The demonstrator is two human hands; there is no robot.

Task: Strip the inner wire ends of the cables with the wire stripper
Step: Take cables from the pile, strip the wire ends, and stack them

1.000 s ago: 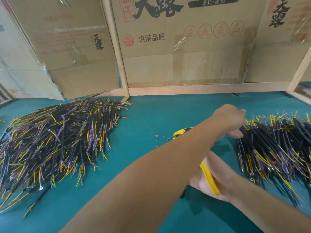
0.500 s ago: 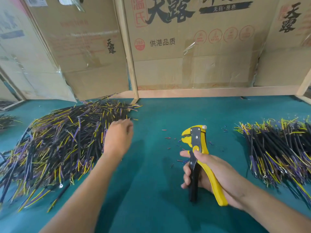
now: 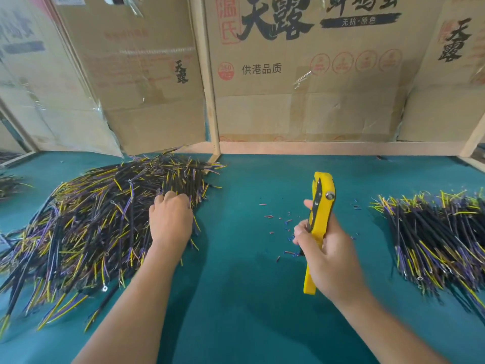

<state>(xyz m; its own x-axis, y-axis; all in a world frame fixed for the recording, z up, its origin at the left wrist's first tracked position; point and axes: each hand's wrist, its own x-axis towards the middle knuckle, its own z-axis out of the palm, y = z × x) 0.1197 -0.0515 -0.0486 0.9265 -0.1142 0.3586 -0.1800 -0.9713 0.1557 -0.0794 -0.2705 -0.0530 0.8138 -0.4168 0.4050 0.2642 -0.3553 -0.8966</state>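
my left hand [image 3: 170, 219] sits on the near edge of the big cable pile [image 3: 86, 227], fingers curled into it. can't tell if it's got one. right of the pile, my right hand [image 3: 328, 256] grips the yellow wire stripper [image 3: 319, 219] upright.

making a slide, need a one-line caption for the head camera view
Left hand reaches into the left cable pile while the right hand grips a yellow wire stripper.

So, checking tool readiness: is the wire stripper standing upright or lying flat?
Upright: the right hand grips the wire stripper, head up, clear of the green table.
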